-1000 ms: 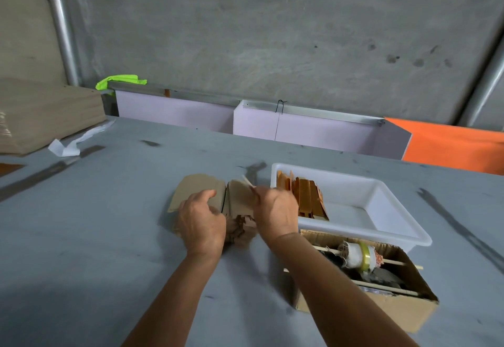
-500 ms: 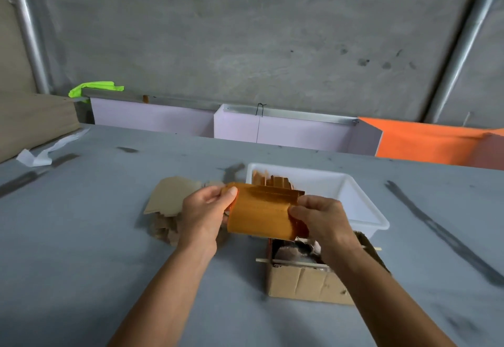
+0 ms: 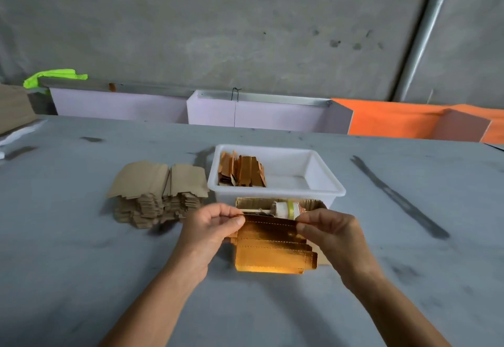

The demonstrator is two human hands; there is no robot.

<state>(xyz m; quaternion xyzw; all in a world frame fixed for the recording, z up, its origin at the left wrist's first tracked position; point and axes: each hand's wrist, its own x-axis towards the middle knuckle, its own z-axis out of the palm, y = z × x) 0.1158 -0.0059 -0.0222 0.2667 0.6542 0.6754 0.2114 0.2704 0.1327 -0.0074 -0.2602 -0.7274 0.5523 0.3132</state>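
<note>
Two hands hold one gold sheet low over the table. The left hand pinches the sheet's top left corner, its fingers curled over the edge and the thumb pressed against them. The right hand pinches the top right corner in the same way. The sheet is marked with dotted fold lines and hangs tilted, its top strip bent along the first line. Its lower edge is close to the table, but whether it touches I cannot tell. Just behind the sheet stands an open cardboard box with a spool on a stick inside. Right behind the box sits a white tray, which holds a row of folded gold pieces at its left end. Just left of the tray lies a stack of brown blanks, fanned out on the table.
</note>
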